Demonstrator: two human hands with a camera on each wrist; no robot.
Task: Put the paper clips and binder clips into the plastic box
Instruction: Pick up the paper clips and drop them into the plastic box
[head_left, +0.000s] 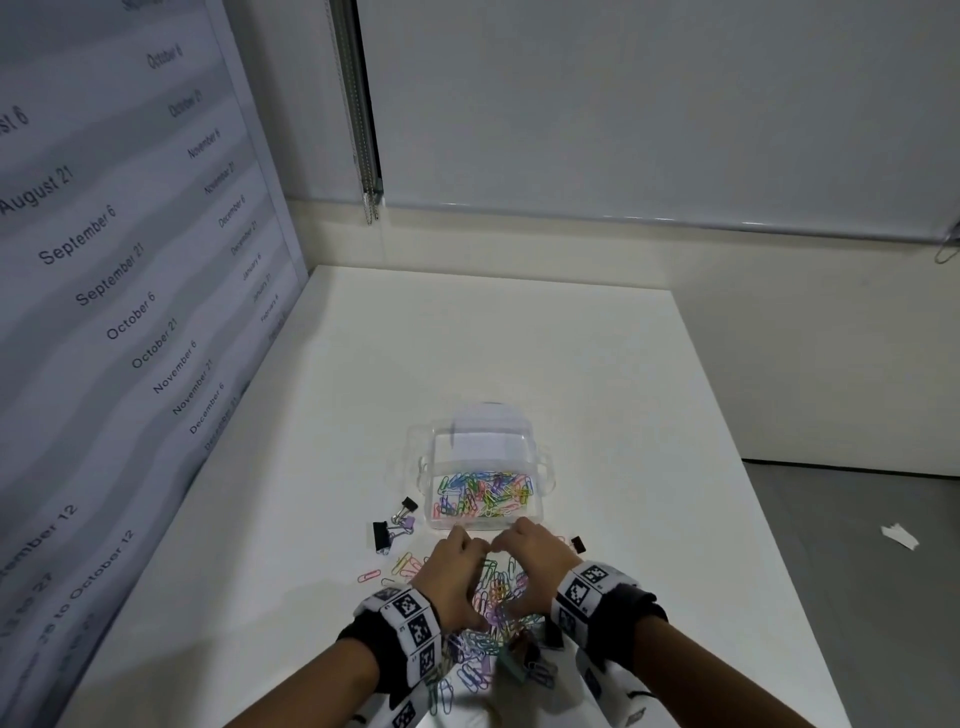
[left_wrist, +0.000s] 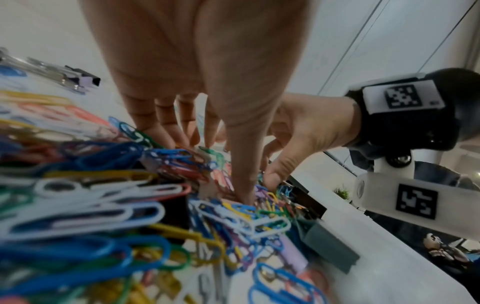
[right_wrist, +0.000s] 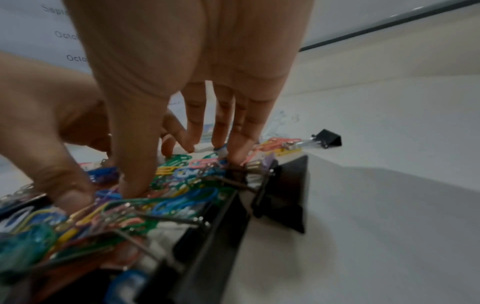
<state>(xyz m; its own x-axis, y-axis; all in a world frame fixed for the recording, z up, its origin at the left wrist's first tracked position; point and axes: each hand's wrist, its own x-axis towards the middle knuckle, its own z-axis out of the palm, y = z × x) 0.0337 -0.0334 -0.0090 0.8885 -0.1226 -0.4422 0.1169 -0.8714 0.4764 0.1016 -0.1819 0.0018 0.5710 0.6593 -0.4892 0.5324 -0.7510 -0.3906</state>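
Note:
A clear plastic box (head_left: 543, 470) stands open on the white table, with coloured paper clips (head_left: 483, 493) on its floor. Just in front of it lies a loose pile of paper clips (head_left: 500, 590) (left_wrist: 103, 205) (right_wrist: 182, 185). My left hand (head_left: 453, 574) (left_wrist: 197, 82) and right hand (head_left: 532, 558) (right_wrist: 197, 61) cup this pile from both sides. Their fingertips meet on the table at its far edge and the thumbs press into it. Black binder clips lie left of the box (head_left: 384, 535), at the right (head_left: 577, 544) (right_wrist: 328, 138), and mixed into the pile's near part (right_wrist: 283, 189).
A wall panel printed with dates (head_left: 130, 260) runs along the table's left side. The table's right edge (head_left: 727, 441) drops to a grey floor with a paper scrap (head_left: 898, 535). Bare tabletop stretches behind the box.

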